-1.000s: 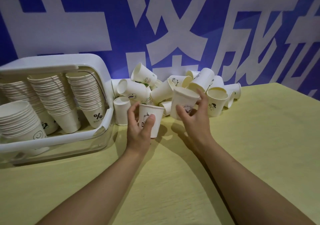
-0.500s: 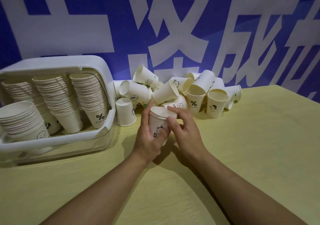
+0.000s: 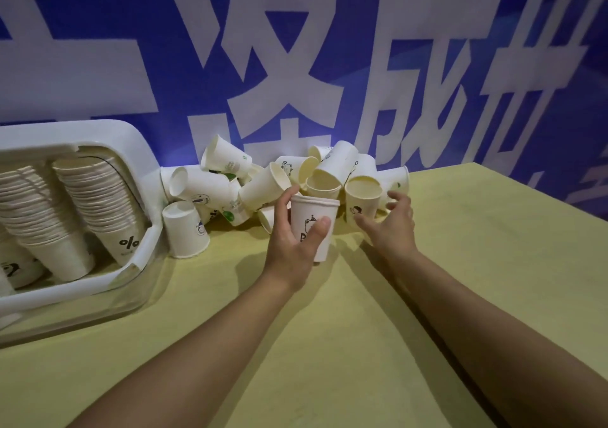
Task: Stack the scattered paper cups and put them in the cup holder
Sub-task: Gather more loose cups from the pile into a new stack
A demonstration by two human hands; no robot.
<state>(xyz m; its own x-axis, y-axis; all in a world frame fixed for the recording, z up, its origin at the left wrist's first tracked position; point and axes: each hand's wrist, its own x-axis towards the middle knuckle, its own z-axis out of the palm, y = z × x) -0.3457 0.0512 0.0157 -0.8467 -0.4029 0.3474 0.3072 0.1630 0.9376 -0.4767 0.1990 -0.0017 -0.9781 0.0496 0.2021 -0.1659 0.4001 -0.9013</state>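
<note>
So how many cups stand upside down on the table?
1 clearly: the upside-down cup beside the cup holder, left of the pile. Others may be hidden in the pile.

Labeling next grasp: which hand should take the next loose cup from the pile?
Right. The right hand is open and empty beside the upright cup at the pile's edge; the left hand already holds the stacked cups.
</note>
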